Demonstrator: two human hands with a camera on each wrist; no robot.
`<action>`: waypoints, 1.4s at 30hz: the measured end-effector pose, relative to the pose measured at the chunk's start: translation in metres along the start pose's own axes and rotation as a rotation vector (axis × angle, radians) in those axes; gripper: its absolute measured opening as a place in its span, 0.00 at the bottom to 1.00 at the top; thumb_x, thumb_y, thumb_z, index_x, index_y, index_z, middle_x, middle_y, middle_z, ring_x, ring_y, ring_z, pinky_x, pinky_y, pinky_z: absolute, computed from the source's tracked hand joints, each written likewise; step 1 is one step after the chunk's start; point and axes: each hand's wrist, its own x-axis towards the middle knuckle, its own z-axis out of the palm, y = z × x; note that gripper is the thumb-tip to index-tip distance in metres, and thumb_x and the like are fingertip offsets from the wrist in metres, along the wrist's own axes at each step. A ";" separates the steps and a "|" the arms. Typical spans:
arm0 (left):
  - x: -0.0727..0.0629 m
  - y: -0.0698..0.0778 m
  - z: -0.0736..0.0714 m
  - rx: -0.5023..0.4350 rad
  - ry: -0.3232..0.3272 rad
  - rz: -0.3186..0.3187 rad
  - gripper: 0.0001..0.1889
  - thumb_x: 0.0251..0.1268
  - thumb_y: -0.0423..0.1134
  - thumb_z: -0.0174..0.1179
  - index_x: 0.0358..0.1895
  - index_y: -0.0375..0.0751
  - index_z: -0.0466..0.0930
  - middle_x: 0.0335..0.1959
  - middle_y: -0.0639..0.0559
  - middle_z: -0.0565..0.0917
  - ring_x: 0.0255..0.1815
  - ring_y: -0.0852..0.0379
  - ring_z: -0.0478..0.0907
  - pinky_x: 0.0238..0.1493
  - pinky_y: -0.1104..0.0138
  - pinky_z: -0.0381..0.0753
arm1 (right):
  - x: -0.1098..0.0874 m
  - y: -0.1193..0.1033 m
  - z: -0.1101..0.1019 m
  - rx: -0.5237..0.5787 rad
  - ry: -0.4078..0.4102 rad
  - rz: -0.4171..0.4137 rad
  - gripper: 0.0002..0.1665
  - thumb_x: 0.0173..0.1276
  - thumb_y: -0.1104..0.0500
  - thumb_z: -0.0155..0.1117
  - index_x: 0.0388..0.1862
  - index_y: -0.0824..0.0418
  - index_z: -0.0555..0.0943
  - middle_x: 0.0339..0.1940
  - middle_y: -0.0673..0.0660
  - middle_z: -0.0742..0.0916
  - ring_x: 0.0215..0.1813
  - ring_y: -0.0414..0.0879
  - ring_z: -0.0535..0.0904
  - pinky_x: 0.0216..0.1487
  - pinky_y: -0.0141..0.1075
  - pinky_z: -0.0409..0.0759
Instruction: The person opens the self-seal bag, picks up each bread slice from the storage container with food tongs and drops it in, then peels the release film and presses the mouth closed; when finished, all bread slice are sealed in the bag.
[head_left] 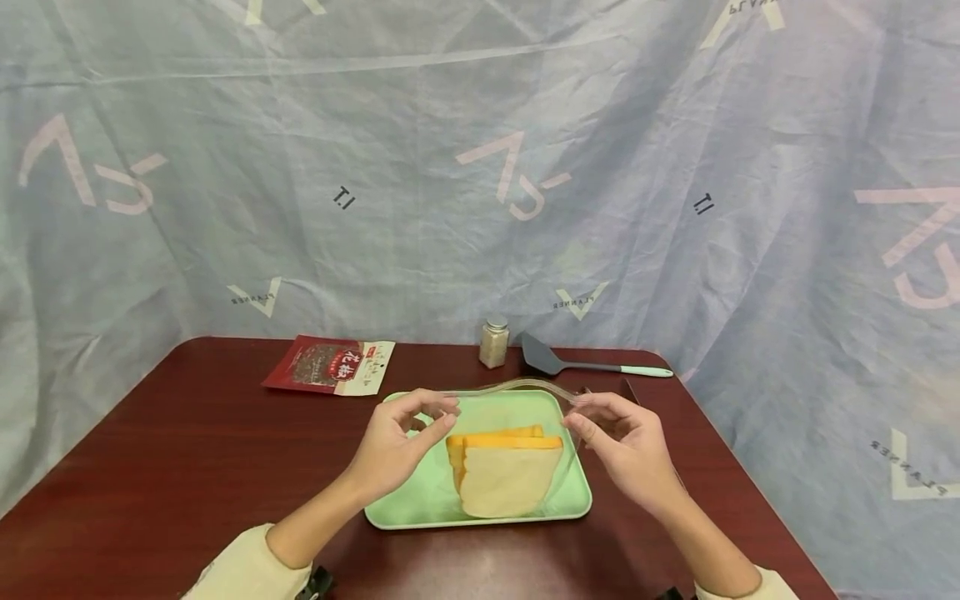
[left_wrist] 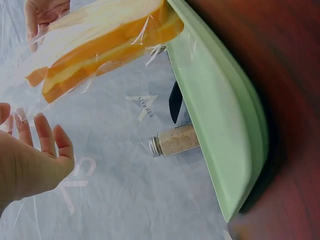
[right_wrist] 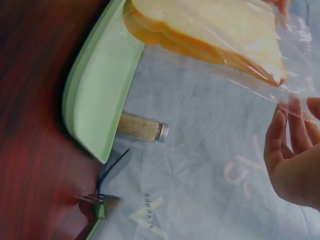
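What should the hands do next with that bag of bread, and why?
Probably pull the top of the clear bag a bit wider apart. The left hand and right hand each pinch one end of its top edge, and the bread slices stand inside it on the green tray. A wider mouth would likely make a slice easier to reach.

On the bench (head_left: 187, 467) a tray (head_left: 420, 508) sits centre front with bagged bread slices (head_left: 506, 475) on it, a packet (head_left: 330, 365) behind to its left, a jar (head_left: 493, 342) directly behind, and a spatula (head_left: 585, 363) right of the jar.
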 end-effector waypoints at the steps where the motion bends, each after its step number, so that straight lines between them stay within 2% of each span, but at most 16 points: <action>1: 0.000 0.000 0.000 -0.010 0.012 0.014 0.06 0.67 0.31 0.64 0.44 0.40 0.86 0.41 0.49 0.87 0.40 0.56 0.82 0.38 0.65 0.80 | 0.000 0.000 0.000 -0.004 0.004 -0.010 0.07 0.66 0.73 0.64 0.43 0.68 0.83 0.32 0.62 0.89 0.31 0.42 0.84 0.31 0.34 0.82; 5: 0.001 0.004 -0.001 -0.078 0.043 0.049 0.06 0.65 0.27 0.64 0.42 0.34 0.87 0.38 0.43 0.88 0.36 0.54 0.85 0.40 0.65 0.83 | 0.001 -0.003 -0.003 -0.014 0.024 -0.044 0.07 0.65 0.75 0.64 0.39 0.69 0.85 0.31 0.61 0.89 0.32 0.41 0.85 0.32 0.34 0.83; 10: 0.001 0.012 -0.001 -0.131 0.024 0.064 0.06 0.67 0.27 0.62 0.43 0.29 0.86 0.37 0.43 0.88 0.33 0.52 0.85 0.40 0.64 0.84 | 0.003 -0.010 -0.011 0.027 0.022 -0.079 0.09 0.66 0.76 0.62 0.40 0.68 0.85 0.30 0.58 0.89 0.32 0.41 0.85 0.32 0.32 0.83; 14: -0.001 0.018 0.001 -0.156 0.027 0.056 0.08 0.68 0.28 0.61 0.44 0.27 0.85 0.36 0.42 0.89 0.31 0.51 0.84 0.41 0.62 0.84 | 0.004 -0.011 -0.014 0.071 0.012 -0.058 0.09 0.69 0.75 0.60 0.43 0.69 0.84 0.31 0.58 0.89 0.32 0.42 0.85 0.33 0.32 0.83; 18: -0.001 0.022 0.003 -0.157 0.022 0.037 0.08 0.68 0.28 0.60 0.46 0.29 0.86 0.35 0.41 0.89 0.29 0.51 0.84 0.42 0.63 0.84 | 0.000 -0.008 -0.014 0.065 0.040 -0.028 0.10 0.68 0.75 0.61 0.42 0.68 0.85 0.29 0.57 0.89 0.31 0.40 0.84 0.32 0.31 0.82; 24: -0.001 0.034 0.006 -0.161 0.026 0.073 0.08 0.68 0.26 0.60 0.44 0.28 0.85 0.33 0.39 0.88 0.27 0.50 0.83 0.38 0.63 0.84 | -0.004 -0.011 -0.018 0.063 0.046 -0.031 0.09 0.67 0.76 0.61 0.44 0.72 0.83 0.29 0.53 0.89 0.31 0.42 0.85 0.32 0.31 0.82; 29: -0.004 0.039 0.008 -0.126 0.044 0.071 0.07 0.68 0.27 0.59 0.44 0.30 0.86 0.31 0.42 0.89 0.27 0.52 0.85 0.38 0.65 0.83 | -0.005 -0.011 -0.019 0.033 0.066 -0.055 0.13 0.66 0.76 0.61 0.49 0.70 0.83 0.28 0.58 0.89 0.30 0.43 0.85 0.31 0.31 0.80; 32: -0.004 0.040 0.010 -0.114 0.060 0.058 0.07 0.69 0.28 0.60 0.44 0.30 0.86 0.31 0.43 0.89 0.28 0.52 0.85 0.41 0.64 0.84 | -0.006 -0.011 -0.018 -0.028 0.101 -0.041 0.13 0.66 0.76 0.62 0.49 0.71 0.82 0.28 0.58 0.88 0.29 0.42 0.82 0.28 0.31 0.77; 34: -0.005 0.041 0.011 -0.110 0.080 0.033 0.07 0.69 0.29 0.60 0.43 0.31 0.86 0.31 0.44 0.89 0.30 0.52 0.86 0.45 0.63 0.83 | -0.005 -0.015 -0.013 -0.104 0.161 -0.032 0.15 0.66 0.75 0.63 0.50 0.69 0.83 0.31 0.59 0.89 0.30 0.40 0.82 0.27 0.30 0.75; 36: -0.005 0.042 0.011 -0.096 0.115 0.000 0.06 0.68 0.31 0.62 0.43 0.34 0.86 0.31 0.46 0.89 0.33 0.53 0.86 0.47 0.63 0.83 | -0.004 -0.024 -0.006 -0.225 0.248 -0.084 0.18 0.63 0.76 0.65 0.51 0.68 0.82 0.35 0.60 0.88 0.33 0.39 0.80 0.29 0.27 0.73; 38: -0.005 0.043 0.012 -0.093 0.146 -0.040 0.05 0.68 0.32 0.63 0.42 0.37 0.86 0.31 0.48 0.89 0.36 0.53 0.87 0.49 0.64 0.82 | -0.002 -0.038 0.005 -0.341 0.343 -0.198 0.18 0.61 0.75 0.65 0.51 0.70 0.82 0.40 0.62 0.88 0.39 0.42 0.80 0.35 0.24 0.72; 40: -0.006 0.044 0.012 -0.088 0.170 -0.064 0.04 0.68 0.33 0.64 0.41 0.38 0.85 0.31 0.49 0.90 0.39 0.53 0.87 0.49 0.65 0.81 | 0.001 -0.052 0.016 -0.430 0.437 -0.366 0.15 0.59 0.73 0.64 0.47 0.72 0.83 0.41 0.65 0.86 0.41 0.48 0.77 0.40 0.25 0.71; 42: -0.007 0.045 0.012 -0.090 0.186 -0.077 0.03 0.68 0.33 0.64 0.41 0.38 0.84 0.30 0.49 0.90 0.39 0.52 0.88 0.48 0.66 0.81 | 0.006 -0.065 0.027 -0.450 0.484 -0.551 0.11 0.61 0.69 0.63 0.41 0.74 0.83 0.39 0.67 0.85 0.39 0.54 0.75 0.40 0.28 0.70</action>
